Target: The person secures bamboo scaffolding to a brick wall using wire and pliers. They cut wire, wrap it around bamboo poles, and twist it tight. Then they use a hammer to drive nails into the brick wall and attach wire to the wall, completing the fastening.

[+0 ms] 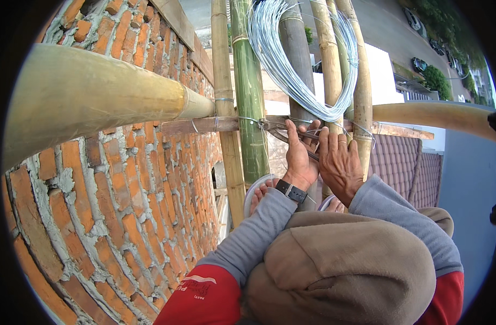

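Metal pincers point(279, 131) point left between my hands, their jaws beside a thin wire tie point(250, 119) on the green bamboo pole point(252, 89). My left hand point(302, 162), with a dark watch at its wrist, is closed about the handles. Its palm side shows partly. My right hand point(341, 168), a ring on one finger, curls over the handle ends from the right; its fingertips are partly hidden. Just beyond both hands, a big coil of silvery wire point(325, 112) hangs over several bamboo poles. A wooden crosspiece point(196, 125) runs behind the pincers.
A rough brick wall point(123, 189) fills the left side. Thick bamboo point(107, 92) juts across it, and another pole point(437, 117) extends right. My feet point(257, 196) stand close below my hands. Far beneath lie a tiled roof point(391, 162) and a road with parked cars.
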Demonstrator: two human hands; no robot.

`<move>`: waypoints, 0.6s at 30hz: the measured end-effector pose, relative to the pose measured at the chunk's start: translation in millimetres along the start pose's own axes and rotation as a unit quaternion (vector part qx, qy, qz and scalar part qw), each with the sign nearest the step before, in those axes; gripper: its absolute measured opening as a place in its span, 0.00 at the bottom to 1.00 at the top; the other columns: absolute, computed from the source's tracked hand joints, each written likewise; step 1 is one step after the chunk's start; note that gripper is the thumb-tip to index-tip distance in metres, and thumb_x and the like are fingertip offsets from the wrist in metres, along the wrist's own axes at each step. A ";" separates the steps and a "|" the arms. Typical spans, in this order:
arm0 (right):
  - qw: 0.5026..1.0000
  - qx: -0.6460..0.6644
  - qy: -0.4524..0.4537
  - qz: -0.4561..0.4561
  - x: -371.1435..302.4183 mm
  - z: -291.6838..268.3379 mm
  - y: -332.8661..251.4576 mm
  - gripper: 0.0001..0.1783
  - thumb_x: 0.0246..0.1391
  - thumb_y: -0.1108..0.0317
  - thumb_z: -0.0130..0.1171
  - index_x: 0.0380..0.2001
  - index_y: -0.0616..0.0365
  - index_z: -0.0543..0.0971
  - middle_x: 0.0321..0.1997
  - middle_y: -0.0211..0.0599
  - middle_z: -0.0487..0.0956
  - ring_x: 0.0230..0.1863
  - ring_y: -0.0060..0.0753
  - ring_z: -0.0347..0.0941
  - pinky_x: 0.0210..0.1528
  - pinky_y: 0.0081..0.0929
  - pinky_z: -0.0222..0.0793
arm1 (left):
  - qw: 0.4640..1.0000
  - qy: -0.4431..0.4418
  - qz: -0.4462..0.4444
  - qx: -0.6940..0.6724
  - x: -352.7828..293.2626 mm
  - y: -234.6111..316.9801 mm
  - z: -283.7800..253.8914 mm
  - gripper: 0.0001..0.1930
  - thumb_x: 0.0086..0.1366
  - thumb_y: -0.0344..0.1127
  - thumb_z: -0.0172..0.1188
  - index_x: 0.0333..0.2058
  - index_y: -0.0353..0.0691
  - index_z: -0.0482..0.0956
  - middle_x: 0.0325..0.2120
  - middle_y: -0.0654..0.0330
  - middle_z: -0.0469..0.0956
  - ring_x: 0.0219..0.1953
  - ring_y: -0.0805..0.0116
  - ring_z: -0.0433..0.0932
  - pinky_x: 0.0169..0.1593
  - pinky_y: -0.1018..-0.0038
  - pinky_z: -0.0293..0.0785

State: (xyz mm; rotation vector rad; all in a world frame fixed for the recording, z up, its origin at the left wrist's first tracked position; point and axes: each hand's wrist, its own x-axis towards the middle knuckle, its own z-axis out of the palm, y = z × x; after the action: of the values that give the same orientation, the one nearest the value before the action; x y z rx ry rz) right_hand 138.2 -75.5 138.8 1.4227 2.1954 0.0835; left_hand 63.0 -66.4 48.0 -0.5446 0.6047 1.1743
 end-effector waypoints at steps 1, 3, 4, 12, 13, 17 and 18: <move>0.999 -0.027 0.031 -0.003 -1.8 7.4 -0.7 0.31 0.62 0.63 0.50 0.63 0.73 0.65 0.44 0.46 0.73 0.49 0.40 0.70 0.49 0.42 0.67 | 1.000 0.009 0.010 0.003 -1.6 -0.3 1.0 0.23 0.72 0.67 0.48 0.30 0.55 0.67 0.45 0.66 0.81 0.52 0.63 0.77 0.62 0.57 0.72; 0.988 -0.078 0.135 -0.005 -1.4 16.8 1.2 0.29 0.62 0.63 0.49 0.62 0.72 0.67 0.43 0.43 0.72 0.46 0.38 0.70 0.47 0.41 0.66 | 0.999 0.002 0.031 0.018 -0.2 -1.1 4.6 0.23 0.71 0.67 0.48 0.32 0.55 0.67 0.46 0.67 0.81 0.53 0.63 0.76 0.62 0.57 0.72; 0.991 -0.086 0.105 -0.016 -1.0 18.6 3.1 0.29 0.62 0.63 0.50 0.62 0.72 0.67 0.42 0.42 0.72 0.46 0.38 0.70 0.46 0.41 0.66 | 0.999 0.028 0.023 0.010 0.6 -1.5 6.2 0.23 0.71 0.67 0.48 0.32 0.54 0.66 0.46 0.67 0.80 0.53 0.63 0.76 0.62 0.57 0.72; 0.983 -0.084 0.131 -0.101 35.7 9.1 40.0 0.12 0.56 0.65 0.56 0.37 0.64 0.76 0.31 0.41 0.76 0.35 0.37 0.76 0.35 0.33 0.70 | 0.996 0.052 -0.040 0.061 -28.7 3.2 53.2 0.31 0.73 0.63 0.45 0.59 0.42 0.69 0.58 0.57 0.70 0.62 0.62 0.66 0.69 0.62 0.58; 0.981 -0.080 0.121 -0.126 40.9 8.1 44.8 0.13 0.56 0.65 0.56 0.37 0.65 0.76 0.32 0.42 0.77 0.35 0.40 0.78 0.36 0.35 0.73 | 0.993 -0.005 -0.027 0.115 -45.7 2.1 63.0 0.29 0.72 0.60 0.48 0.59 0.43 0.69 0.57 0.58 0.70 0.61 0.63 0.67 0.67 0.64 0.59; 0.986 0.037 0.081 -0.140 50.5 -2.8 54.4 0.12 0.57 0.68 0.56 0.37 0.69 0.76 0.36 0.48 0.81 0.37 0.48 0.83 0.38 0.39 0.80 | 0.962 -0.122 -0.008 0.244 -122.2 28.5 94.4 0.25 0.73 0.50 0.50 0.59 0.37 0.71 0.59 0.56 0.71 0.61 0.62 0.67 0.65 0.66 0.61; 0.989 0.065 0.032 -0.128 51.8 -6.4 56.0 0.12 0.56 0.69 0.57 0.37 0.69 0.77 0.36 0.50 0.82 0.38 0.49 0.84 0.38 0.40 0.81 | 0.945 -0.141 -0.021 0.296 -142.9 40.8 95.5 0.27 0.74 0.48 0.47 0.60 0.32 0.69 0.61 0.51 0.70 0.63 0.59 0.68 0.65 0.65 0.61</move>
State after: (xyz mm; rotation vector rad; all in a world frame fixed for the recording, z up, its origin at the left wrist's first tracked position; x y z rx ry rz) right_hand 165.8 -4.1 142.2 1.2054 2.4561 -0.1088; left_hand 0.4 -86.3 212.0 0.1220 0.6543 0.9439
